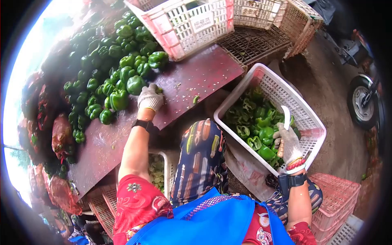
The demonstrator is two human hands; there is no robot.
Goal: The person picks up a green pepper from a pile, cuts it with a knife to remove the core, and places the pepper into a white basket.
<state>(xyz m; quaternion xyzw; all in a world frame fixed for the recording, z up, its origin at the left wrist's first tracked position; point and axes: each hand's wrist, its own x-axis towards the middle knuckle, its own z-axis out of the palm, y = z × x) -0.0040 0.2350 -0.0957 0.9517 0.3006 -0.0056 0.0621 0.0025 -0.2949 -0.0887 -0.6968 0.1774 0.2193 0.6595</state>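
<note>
My left hand (150, 98), in a pale knitted glove, is at the dark red tabletop (196, 77), with its fingers curled down. A whole green bell pepper (135, 85) lies right beside its fingers, and a bit of green shows at their other side. What those fingers hold, if anything, is hidden. In my right hand (289, 142), also gloved, is a knife (286, 117) with a curved pale blade pointing up and a wooden handle. That hand hovers over a white plastic crate (265, 73) holding cut and opened green peppers (257, 122).
A large heap of green peppers (98, 61) covers the table's far side, with red mesh sacks (63, 136) at its left. White crates (192, 24) stand behind. Another container (166, 171) of pale pieces sits under the table. Pink crates (335, 200) are stacked at right, near a motorcycle wheel (362, 101).
</note>
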